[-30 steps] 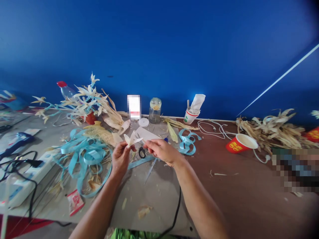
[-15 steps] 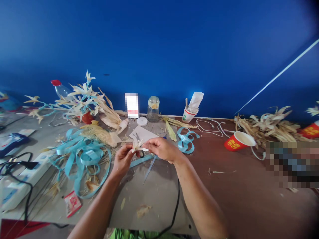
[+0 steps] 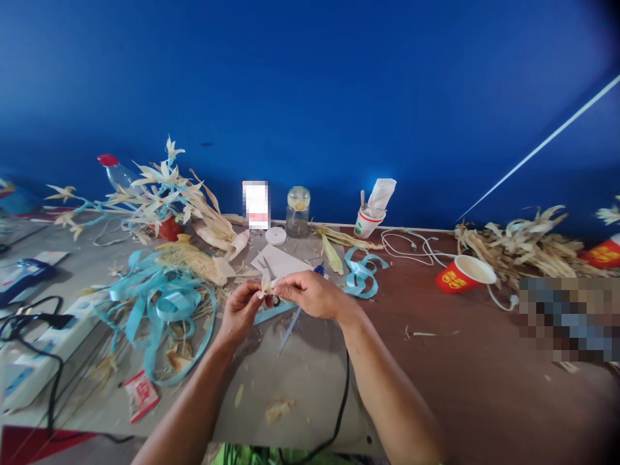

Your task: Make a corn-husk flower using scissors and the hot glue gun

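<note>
Both my hands meet above the middle of the table around a small pale corn-husk flower (image 3: 267, 283). My left hand (image 3: 241, 312) pinches it from below, fingers closed on its base. My right hand (image 3: 313, 294) pinches its petals from the right. Under the hands lie a pair of scissors (image 3: 292, 323) with a dark ring handle and a strip of light blue ribbon (image 3: 269, 313).
A heap of blue ribbon (image 3: 159, 300) and husks lies to the left, with a husk-flower bouquet (image 3: 157, 190) behind. At the back stand a glass jar (image 3: 298, 212) and a paper cup (image 3: 367, 223). A tipped red cup (image 3: 464, 274), white cable and dry husks (image 3: 523, 248) are right.
The husk flower has come down a little toward the table with both hands, and its petals are more gathered between my fingers. The view has shifted slightly.
</note>
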A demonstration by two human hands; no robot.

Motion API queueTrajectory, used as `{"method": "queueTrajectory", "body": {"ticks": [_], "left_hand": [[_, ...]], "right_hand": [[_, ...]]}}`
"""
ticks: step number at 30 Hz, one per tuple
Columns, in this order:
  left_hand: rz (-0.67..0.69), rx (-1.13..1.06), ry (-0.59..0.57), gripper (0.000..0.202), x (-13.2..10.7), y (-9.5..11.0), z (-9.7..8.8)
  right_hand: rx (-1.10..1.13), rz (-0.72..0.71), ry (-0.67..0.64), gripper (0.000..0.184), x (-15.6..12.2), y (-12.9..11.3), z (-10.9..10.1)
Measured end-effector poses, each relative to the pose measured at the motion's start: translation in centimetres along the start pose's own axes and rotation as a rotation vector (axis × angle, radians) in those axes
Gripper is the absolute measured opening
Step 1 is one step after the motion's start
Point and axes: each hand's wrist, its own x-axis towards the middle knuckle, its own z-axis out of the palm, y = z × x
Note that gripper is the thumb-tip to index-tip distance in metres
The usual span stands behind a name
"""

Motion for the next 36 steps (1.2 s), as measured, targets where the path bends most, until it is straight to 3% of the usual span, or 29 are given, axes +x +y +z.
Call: {"method": "queueTrajectory", "body": {"ticks": [8, 15, 20, 29, 36], "left_hand": [[0.065, 0.039, -0.021, 0.021, 0.0, 0.6, 0.4], [0.109, 0.063, -0.081, 0.016, -0.1, -0.2, -0.2], [0.234, 0.178, -0.153, 0.013, -0.1, 0.3, -0.3], [0.288, 0.244, -0.253, 0.013, 0.0, 1.1, 0.0], [0.298, 0.274, -0.267, 0.013, 0.0, 1.4, 0.1]], "right_hand": [[-0.055, 0.052, 0.133, 0.050, 0.7, 0.4, 1.2], [0.167, 0.198, 0.009, 0.046, 0.7, 0.7, 1.0], [0.363, 0.273, -0.091, 0.045, 0.8, 1.8, 1.0], [0.368, 0.205, -0.209, 0.050, 0.0, 1.6, -0.4], [0.331, 0.139, -0.252, 0.049, -0.5, 1.3, -1.1]]}}
